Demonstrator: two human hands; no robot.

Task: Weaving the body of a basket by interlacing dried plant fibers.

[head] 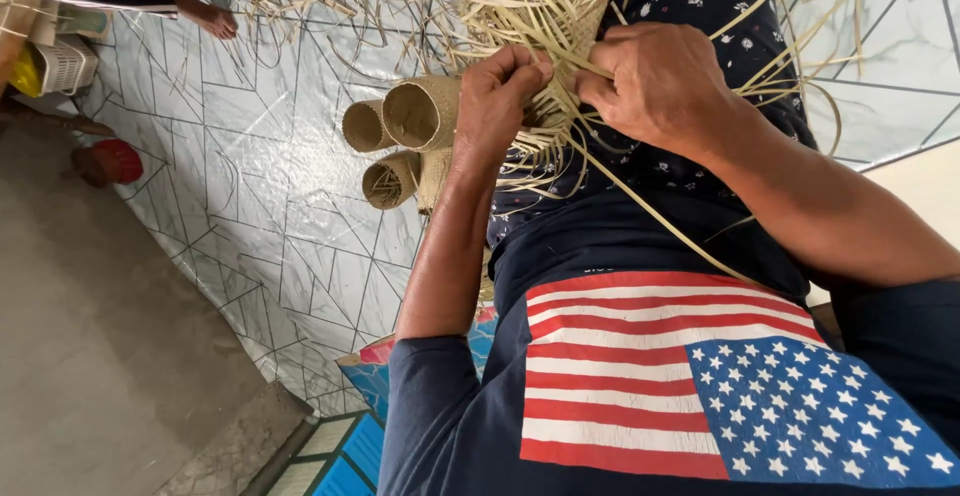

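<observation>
Near the top centre of the frame, the left hand (pixel 500 91) and right hand (pixel 655 81) are both pinching pale straw strips (pixel 560 16) of a half-woven basket (pixel 575 51). Three woven tubes (pixel 400 131), apparently hollow, are lying just left on the patterned floor mat (pixel 250 216). A white plastic basket (pixel 65 64) is sitting upper left.
</observation>
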